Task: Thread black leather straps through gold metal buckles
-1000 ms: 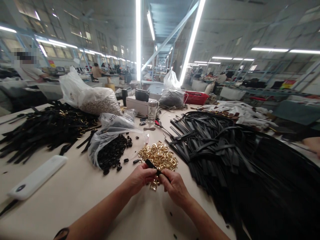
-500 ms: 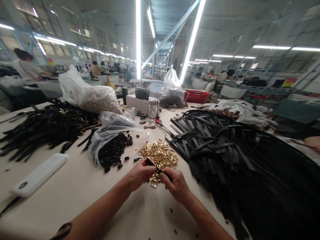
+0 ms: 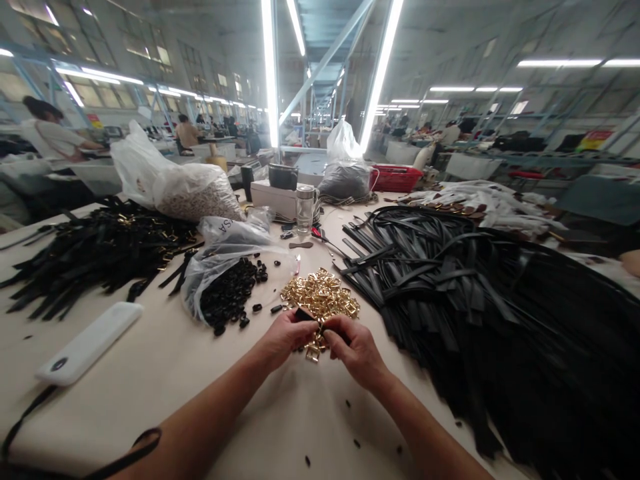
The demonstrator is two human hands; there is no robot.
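My left hand (image 3: 289, 335) pinches a short black strap (image 3: 303, 315) whose end sticks up above the fingers. Close beside it on the right, my right hand (image 3: 354, 347) is closed on the strap's other part, mostly hidden by the fingers. Both hands are over the front edge of a pile of gold buckles (image 3: 323, 293). One gold buckle (image 3: 313, 351) lies between and just below the hands. Left of the pile, small black loops (image 3: 225, 297) spill from a clear plastic bag (image 3: 213, 243).
Black straps (image 3: 430, 267) are heaped at right, and straps with gold buckles (image 3: 100, 257) at left. A white device (image 3: 93, 343) lies front left. Behind stand a glass bottle (image 3: 305, 210), a white box (image 3: 275, 195), filled bags (image 3: 195, 190) and a red basket (image 3: 395, 178). People work farther back.
The camera view has shifted slightly, so the table items appear displaced. Both hands remain together over the buckles, with the fingers of my right hand slightly repositioned.
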